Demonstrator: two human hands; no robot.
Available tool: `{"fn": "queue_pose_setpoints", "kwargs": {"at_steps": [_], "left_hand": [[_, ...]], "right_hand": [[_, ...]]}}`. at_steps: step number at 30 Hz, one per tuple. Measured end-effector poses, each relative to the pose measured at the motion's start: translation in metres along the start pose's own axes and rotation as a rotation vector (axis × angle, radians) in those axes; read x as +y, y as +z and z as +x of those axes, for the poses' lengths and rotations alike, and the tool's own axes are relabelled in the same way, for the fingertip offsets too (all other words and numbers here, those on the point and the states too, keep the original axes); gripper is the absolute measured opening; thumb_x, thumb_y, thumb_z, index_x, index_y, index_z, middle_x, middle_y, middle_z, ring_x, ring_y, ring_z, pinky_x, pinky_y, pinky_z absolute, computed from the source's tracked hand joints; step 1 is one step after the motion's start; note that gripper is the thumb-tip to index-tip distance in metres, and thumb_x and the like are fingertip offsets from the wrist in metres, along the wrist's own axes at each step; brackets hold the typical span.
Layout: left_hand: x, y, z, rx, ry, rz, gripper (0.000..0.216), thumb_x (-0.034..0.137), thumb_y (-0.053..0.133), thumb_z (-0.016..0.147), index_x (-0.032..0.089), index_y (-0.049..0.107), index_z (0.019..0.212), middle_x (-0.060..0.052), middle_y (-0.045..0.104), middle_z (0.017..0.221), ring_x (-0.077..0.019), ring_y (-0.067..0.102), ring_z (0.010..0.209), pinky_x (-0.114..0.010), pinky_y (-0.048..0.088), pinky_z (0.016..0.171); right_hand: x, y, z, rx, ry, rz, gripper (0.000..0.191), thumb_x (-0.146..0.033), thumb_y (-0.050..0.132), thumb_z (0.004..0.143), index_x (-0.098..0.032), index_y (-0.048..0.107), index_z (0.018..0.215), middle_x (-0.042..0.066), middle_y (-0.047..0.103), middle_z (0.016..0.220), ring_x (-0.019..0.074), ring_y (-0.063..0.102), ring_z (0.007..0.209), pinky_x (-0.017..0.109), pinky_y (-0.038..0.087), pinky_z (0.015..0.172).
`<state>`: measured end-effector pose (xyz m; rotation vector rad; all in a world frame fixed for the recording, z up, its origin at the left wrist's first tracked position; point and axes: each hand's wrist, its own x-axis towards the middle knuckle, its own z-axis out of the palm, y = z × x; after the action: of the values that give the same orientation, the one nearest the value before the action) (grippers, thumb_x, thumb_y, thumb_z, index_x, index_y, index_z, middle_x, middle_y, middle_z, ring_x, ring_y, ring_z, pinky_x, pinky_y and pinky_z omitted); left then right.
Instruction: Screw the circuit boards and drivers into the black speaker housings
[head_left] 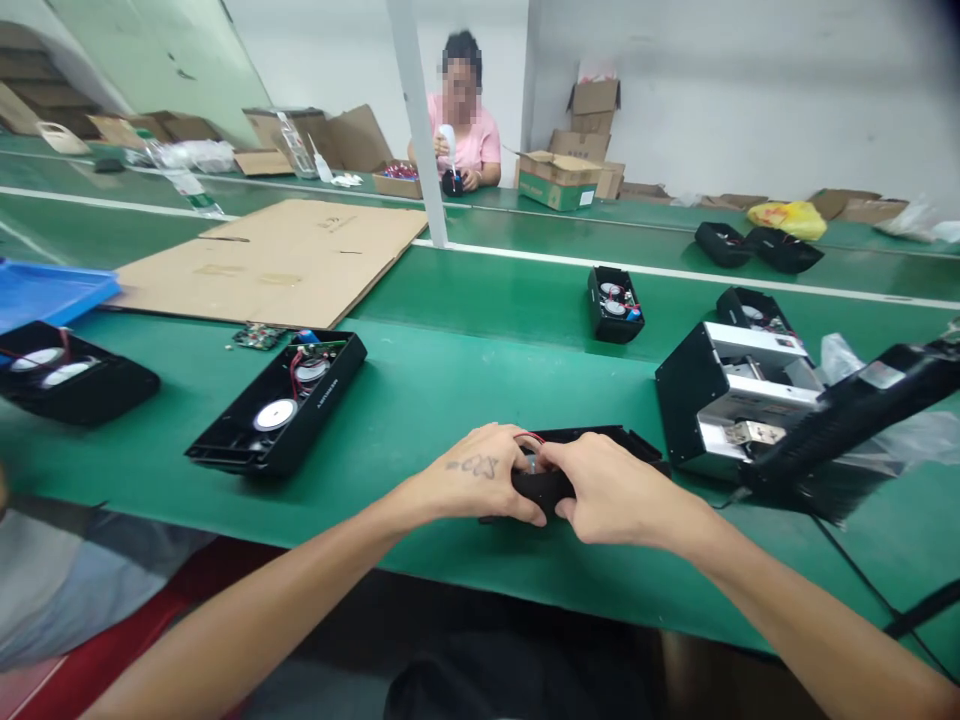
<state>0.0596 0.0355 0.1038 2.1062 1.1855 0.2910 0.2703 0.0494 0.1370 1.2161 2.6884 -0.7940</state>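
Note:
Close to the bench's front edge lies a black speaker housing, mostly covered by my hands. My left hand grips its near left part, thumb and fingers closed around the wall. From the other side my right hand closes on the same housing, its fingers reaching inside near a red wire. What the fingertips touch within is hidden. Left of my hands sits another open black speaker housing with two white round speaker drivers, red wires and a circuit board. A loose circuit board rests behind it.
A black and silver machine stands at right, beside a black arm-like bar. Flat cardboard and a blue tray lie at left. More open housings sit farther back. Across the bench, a person holds a white tool.

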Motion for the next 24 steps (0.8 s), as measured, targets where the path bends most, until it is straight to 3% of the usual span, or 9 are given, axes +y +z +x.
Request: {"fn": "queue_pose_setpoints", "kwargs": {"at_steps": [2, 4, 11, 18, 24], "left_hand": [[-0.002, -0.008, 0.005, -0.033, -0.015, -0.058, 0.045, 0.044, 0.094, 0.074, 0.02, 0.064, 0.051, 0.001, 0.081, 0.108, -0.0284, 0.076, 0.11, -0.031, 0.056, 0.083], [-0.004, -0.008, 0.007, -0.027, -0.019, -0.067, 0.042, 0.046, 0.095, 0.071, 0.02, 0.067, 0.053, 0.001, 0.08, 0.113, -0.0279, 0.076, 0.109, -0.029, 0.053, 0.075], [-0.01, -0.001, 0.007, 0.007, -0.001, -0.082, 0.033, 0.047, 0.094, 0.071, 0.021, 0.076, 0.062, 0.0, 0.078, 0.123, -0.0268, 0.075, 0.109, -0.029, 0.054, 0.074], [-0.011, 0.003, 0.006, 0.026, 0.011, -0.034, 0.031, 0.049, 0.097, 0.07, 0.024, 0.08, 0.068, -0.001, 0.076, 0.131, -0.0332, 0.068, 0.127, -0.034, 0.055, 0.091], [-0.009, 0.004, 0.005, 0.025, 0.008, -0.05, 0.028, 0.044, 0.097, 0.072, 0.023, 0.08, 0.066, 0.001, 0.075, 0.125, -0.0254, 0.073, 0.11, -0.031, 0.053, 0.088]], "right_hand": [[-0.001, -0.006, 0.005, -0.03, -0.004, -0.001, 0.019, -0.016, 0.074, 0.075, -0.022, 0.07, 0.093, 0.002, 0.072, 0.078, 0.0195, 0.062, 0.066, 0.031, 0.03, 0.055], [0.001, -0.006, 0.007, -0.032, -0.024, -0.007, 0.017, -0.02, 0.077, 0.074, -0.022, 0.07, 0.089, 0.001, 0.072, 0.076, 0.0193, 0.061, 0.065, 0.031, 0.029, 0.055], [0.008, -0.001, 0.012, 0.008, -0.057, 0.023, 0.011, -0.024, 0.078, 0.072, -0.023, 0.07, 0.079, -0.001, 0.065, 0.065, 0.015, 0.048, 0.053, 0.031, 0.027, 0.05], [0.007, -0.001, 0.006, 0.001, -0.049, 0.051, 0.015, -0.02, 0.076, 0.074, -0.021, 0.076, 0.089, -0.001, 0.069, 0.068, 0.0141, 0.047, 0.052, 0.03, 0.03, 0.051], [0.005, 0.004, 0.008, 0.016, -0.051, 0.049, 0.017, -0.018, 0.076, 0.071, -0.02, 0.079, 0.087, 0.0, 0.067, 0.063, 0.015, 0.05, 0.05, 0.031, 0.029, 0.05]]}}
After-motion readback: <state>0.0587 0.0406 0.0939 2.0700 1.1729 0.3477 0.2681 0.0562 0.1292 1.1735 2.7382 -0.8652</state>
